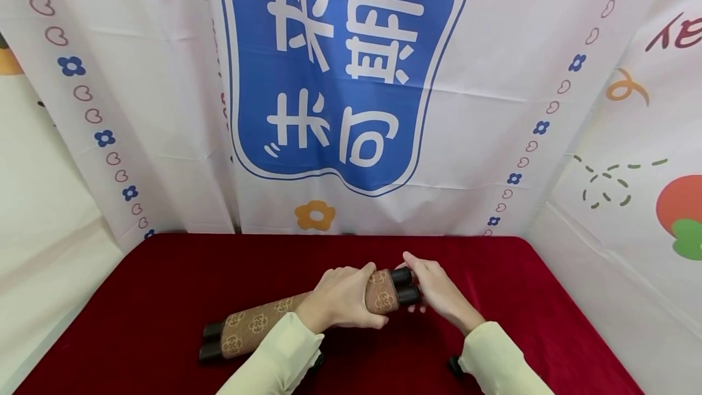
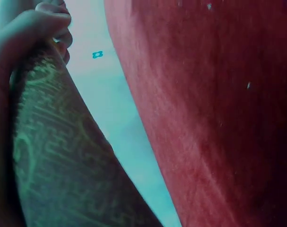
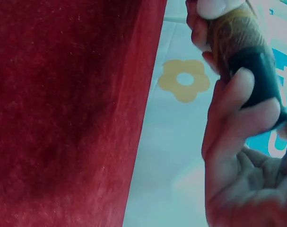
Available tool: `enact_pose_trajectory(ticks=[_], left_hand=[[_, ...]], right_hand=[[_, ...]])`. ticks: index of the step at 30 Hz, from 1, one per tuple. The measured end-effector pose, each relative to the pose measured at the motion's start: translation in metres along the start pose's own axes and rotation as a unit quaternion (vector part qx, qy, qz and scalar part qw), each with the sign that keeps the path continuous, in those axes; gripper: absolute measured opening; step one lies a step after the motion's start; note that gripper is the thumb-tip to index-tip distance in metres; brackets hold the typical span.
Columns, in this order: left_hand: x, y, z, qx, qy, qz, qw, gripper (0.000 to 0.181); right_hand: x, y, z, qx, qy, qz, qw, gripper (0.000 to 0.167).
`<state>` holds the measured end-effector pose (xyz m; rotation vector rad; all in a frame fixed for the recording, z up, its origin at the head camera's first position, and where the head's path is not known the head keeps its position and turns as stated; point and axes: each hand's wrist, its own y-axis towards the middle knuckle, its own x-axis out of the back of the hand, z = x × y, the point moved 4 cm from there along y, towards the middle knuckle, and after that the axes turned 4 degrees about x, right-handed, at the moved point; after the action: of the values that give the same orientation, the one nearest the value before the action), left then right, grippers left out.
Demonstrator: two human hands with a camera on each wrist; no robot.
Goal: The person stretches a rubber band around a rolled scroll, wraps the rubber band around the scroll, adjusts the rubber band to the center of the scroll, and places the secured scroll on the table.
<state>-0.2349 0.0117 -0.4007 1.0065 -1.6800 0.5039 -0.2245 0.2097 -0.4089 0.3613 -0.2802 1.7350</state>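
Note:
A long brown scroll (image 1: 258, 323) with a tan flower pattern slants across the red table, its right part higher than its left in the head view. Two black rod ends stick out at either end. My left hand (image 1: 341, 297) grips the scroll from above near its right end; the left wrist view shows the patterned cover (image 2: 63, 142) close up. At the right end, my right hand (image 1: 439, 290) holds the black rod ends (image 1: 407, 295). In the right wrist view its fingers (image 3: 233, 94) curl over one black end (image 3: 260, 75). Some right fingertips are hidden behind the rods.
Red velvet cloth (image 1: 164, 285) covers the table. Behind it hangs a white printed curtain (image 1: 488, 90) with a large blue panel (image 1: 329, 84). White fabric walls (image 1: 620, 249) stand at both sides.

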Motion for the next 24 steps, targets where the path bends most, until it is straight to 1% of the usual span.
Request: enact_pose_trajectory(ticks=[5, 7, 9, 11, 13, 17, 20, 24], left_hand=[[-0.007, -0.001, -0.002, 0.008, 0.027, 0.001, 0.9996, 0.07], [-0.009, 0.0, -0.003, 0.012, 0.036, 0.003, 0.9993, 0.072], [-0.011, 0.0, -0.004, 0.015, 0.047, 0.003, 0.9988, 0.07], [-0.012, -0.001, -0.005, 0.018, 0.055, 0.003, 0.9983, 0.068], [-0.012, -0.001, -0.006, 0.015, 0.06, -0.004, 0.998, 0.068], [-0.01, 0.0, -0.01, 0.006, 0.068, -0.019, 0.9975, 0.08], [-0.01, 0.002, -0.016, 0.004, 0.071, -0.023, 0.9972, 0.087], [-0.013, 0.006, -0.02, -0.003, 0.059, -0.032, 0.9977, 0.076]], right_hand=[[-0.009, -0.003, 0.001, -0.025, -0.05, -0.051, 0.9971, 0.055], [-0.012, -0.005, -0.001, -0.028, -0.062, -0.068, 0.9954, 0.05], [-0.014, -0.005, -0.003, -0.028, -0.071, -0.082, 0.9937, 0.047], [-0.016, -0.005, -0.004, -0.025, -0.076, -0.094, 0.9923, 0.046], [-0.018, -0.005, -0.004, -0.023, -0.081, -0.104, 0.991, 0.046], [-0.019, -0.005, -0.001, -0.017, -0.095, -0.124, 0.9876, 0.046], [-0.019, -0.004, 0.001, -0.011, -0.101, -0.138, 0.9852, 0.045], [-0.018, -0.003, 0.003, -0.003, -0.103, -0.147, 0.9838, 0.044]])
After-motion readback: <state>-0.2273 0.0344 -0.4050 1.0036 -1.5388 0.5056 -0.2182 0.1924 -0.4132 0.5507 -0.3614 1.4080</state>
